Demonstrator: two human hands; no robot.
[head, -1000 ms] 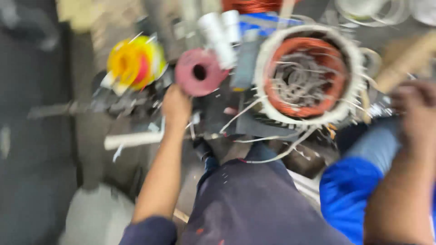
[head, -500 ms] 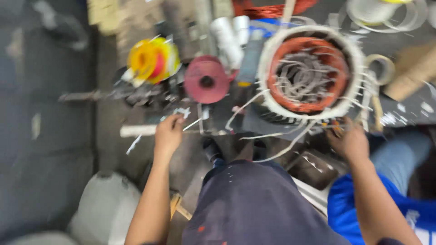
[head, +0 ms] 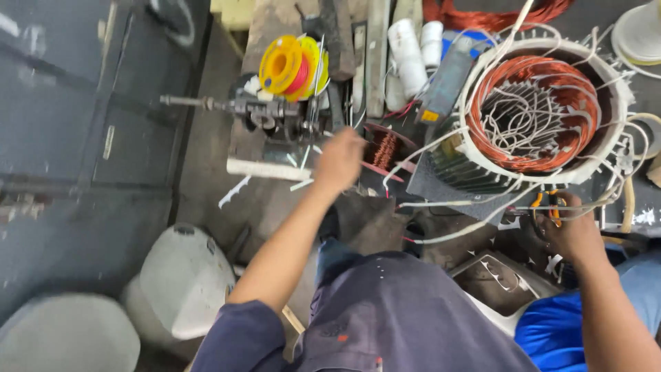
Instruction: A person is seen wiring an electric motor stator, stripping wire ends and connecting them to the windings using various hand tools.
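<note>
— Where's the left hand [head: 339,160]?

— Stretched out over the cluttered workbench [head: 268,200], knuckles up, right at a red spool of copper wire [head: 383,149]. It covers the spool's near edge; I can't tell whether the fingers have closed on it or only touch it.

— And the right hand [head: 575,231]?

— Low at the right, closed around a pair of orange-handled pliers [head: 547,204], just below the motor housing [head: 544,110].

— What's in that housing?

— It's a round, pale shell, open on top. A thick ring of copper winding [head: 582,79] lines the inside, and a tangle of white sleeved leads [head: 523,117] sits in the middle. More white leads spill over the rim toward both hands.

— Anything else nearby?

— A yellow reel [head: 289,64] with red inside stands behind the left hand, above a dark metal winder [head: 275,114]. A white tube [head: 265,169] lies just left of that hand. Two white rolls [head: 413,41] stand at the back, beside a blue box [head: 447,72].
</note>
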